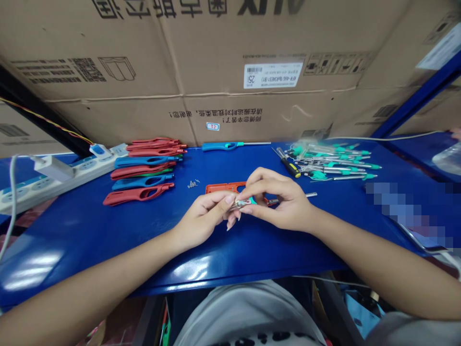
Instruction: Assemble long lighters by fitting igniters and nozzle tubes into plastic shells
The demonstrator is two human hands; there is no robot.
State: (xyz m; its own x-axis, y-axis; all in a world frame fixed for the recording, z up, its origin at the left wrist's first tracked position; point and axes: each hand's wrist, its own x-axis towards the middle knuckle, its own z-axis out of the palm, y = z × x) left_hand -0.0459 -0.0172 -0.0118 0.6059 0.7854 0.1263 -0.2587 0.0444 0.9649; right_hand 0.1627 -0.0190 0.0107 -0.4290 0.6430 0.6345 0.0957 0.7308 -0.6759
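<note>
My left hand (209,214) and my right hand (277,197) meet above the middle of the blue table. Both pinch a small lighter inner assembly (242,204) with metal and green parts; my fingers cover much of it. Behind my hands lies an orange-red lighter shell (219,187), partly hidden. A thin metal tube tip (311,194) shows past my right hand; what it joins to is hidden. Small screws (193,183) lie in a loose pile left of the shell. A yellow-and-black screwdriver (288,163) rests beyond my right hand.
Several red and blue lighter shells (144,170) are stacked at the left, beside a white power strip (86,166). A blue assembled lighter (223,146) lies at the back. Several green-and-metal lighter inserts (334,158) are heaped at the right. A large cardboard box (201,57) stands behind.
</note>
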